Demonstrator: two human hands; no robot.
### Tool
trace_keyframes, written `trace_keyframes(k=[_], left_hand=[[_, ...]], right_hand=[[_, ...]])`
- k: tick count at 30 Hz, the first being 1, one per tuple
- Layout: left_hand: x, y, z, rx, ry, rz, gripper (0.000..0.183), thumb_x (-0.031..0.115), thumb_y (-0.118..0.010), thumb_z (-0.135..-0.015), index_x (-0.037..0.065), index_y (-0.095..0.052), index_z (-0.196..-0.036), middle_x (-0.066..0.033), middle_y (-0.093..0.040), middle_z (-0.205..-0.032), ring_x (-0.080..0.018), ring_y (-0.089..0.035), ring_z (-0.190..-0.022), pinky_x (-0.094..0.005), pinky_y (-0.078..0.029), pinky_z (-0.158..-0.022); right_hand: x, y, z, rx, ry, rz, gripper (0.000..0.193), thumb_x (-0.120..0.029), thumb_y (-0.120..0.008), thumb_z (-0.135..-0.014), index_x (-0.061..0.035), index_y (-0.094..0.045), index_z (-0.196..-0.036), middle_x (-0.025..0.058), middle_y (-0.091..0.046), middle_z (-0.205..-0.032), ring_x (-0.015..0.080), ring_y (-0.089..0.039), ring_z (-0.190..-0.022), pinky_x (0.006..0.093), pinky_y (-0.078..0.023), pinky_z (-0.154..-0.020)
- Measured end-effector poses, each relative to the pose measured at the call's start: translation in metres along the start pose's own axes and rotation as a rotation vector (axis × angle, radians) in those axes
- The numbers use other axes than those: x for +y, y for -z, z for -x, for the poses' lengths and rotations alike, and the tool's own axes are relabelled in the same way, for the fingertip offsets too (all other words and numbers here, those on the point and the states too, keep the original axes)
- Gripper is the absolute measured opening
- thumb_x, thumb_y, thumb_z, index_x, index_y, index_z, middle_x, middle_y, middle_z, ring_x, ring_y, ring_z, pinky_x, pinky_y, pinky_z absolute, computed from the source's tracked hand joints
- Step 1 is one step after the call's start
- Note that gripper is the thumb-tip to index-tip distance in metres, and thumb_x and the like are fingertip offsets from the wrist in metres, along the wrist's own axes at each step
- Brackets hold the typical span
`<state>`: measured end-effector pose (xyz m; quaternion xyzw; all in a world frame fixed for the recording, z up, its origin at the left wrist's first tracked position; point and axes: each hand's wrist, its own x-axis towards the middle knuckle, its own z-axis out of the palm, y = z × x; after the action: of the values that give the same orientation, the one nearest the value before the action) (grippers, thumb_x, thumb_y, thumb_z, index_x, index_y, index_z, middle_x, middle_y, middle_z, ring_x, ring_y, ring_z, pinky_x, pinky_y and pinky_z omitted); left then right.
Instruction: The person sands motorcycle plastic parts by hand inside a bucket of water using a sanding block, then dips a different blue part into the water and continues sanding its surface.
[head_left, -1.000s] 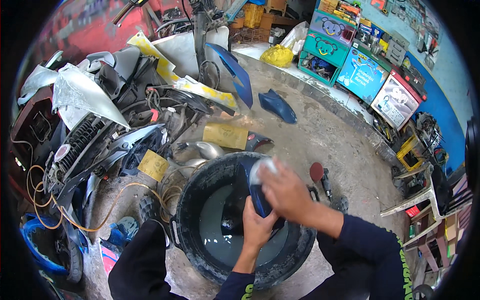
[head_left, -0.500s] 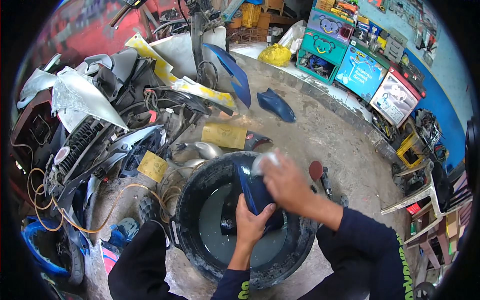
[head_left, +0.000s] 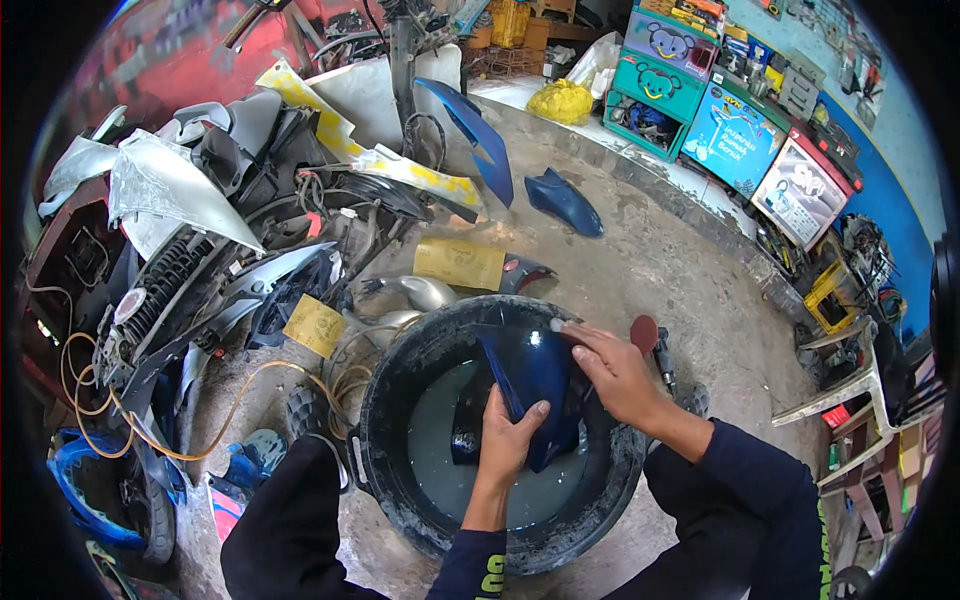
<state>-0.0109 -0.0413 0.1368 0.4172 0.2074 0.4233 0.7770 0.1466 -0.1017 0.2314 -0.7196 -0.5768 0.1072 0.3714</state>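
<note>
My left hand (head_left: 506, 435) grips the lower part of a wet, dark blue motorcycle body panel (head_left: 537, 368), thumb on its face. The panel is tilted up above a round black tub (head_left: 384, 500) of cloudy water (head_left: 430, 470). At the panel's upper right edge is my right hand (head_left: 622, 378), its fingers closed together over a pale wad (head_left: 557, 325). Only a bit of that wad shows, so its kind is unclear. A glossy dark piece (head_left: 467, 425) appears left of my left wrist; whether it belongs to the same panel cannot be told.
Beyond the tub lie yellow sandpaper sheets (head_left: 460, 262), a blue fairing piece (head_left: 565, 202) and a round-headed tool (head_left: 645, 335). A heap of body panels (head_left: 175, 185) and a looped hose (head_left: 240, 400) fill the left. A pale plastic chair (head_left: 872, 380) stands right.
My right hand has moved right and slightly down across the panel to its edge, and most of the pale wad is now hidden. My left hand keeps its hold.
</note>
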Motion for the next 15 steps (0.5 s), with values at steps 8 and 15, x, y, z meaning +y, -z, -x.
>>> trace_keyframes(k=[8,15], left_hand=[[-0.012,0.011,-0.002,0.057,0.088,-0.123,0.038,0.008,-0.074,-0.089,-0.001,-0.058,-0.122,-0.0067,-0.068,-0.109,-0.0132,-0.064,-0.094,-0.0281,-0.052,-0.086],[-0.011,0.004,0.001,0.261,0.157,-0.217,0.029,0.026,-0.071,-0.095,-0.003,-0.071,-0.095,-0.0021,-0.069,-0.086,-0.0095,-0.059,-0.079,-0.0271,-0.048,-0.074]], right_hand=[[0.015,-0.019,0.007,-0.082,0.205,0.132,0.043,-0.016,-0.065,-0.09,0.0019,-0.061,-0.129,0.0185,-0.061,-0.134,0.0363,-0.053,-0.13,0.0432,-0.039,-0.112],[0.016,-0.021,0.007,-0.108,0.129,0.069,0.054,-0.01,-0.071,-0.081,0.0014,-0.059,-0.132,0.019,-0.061,-0.134,0.0355,-0.054,-0.127,0.0421,-0.042,-0.109]])
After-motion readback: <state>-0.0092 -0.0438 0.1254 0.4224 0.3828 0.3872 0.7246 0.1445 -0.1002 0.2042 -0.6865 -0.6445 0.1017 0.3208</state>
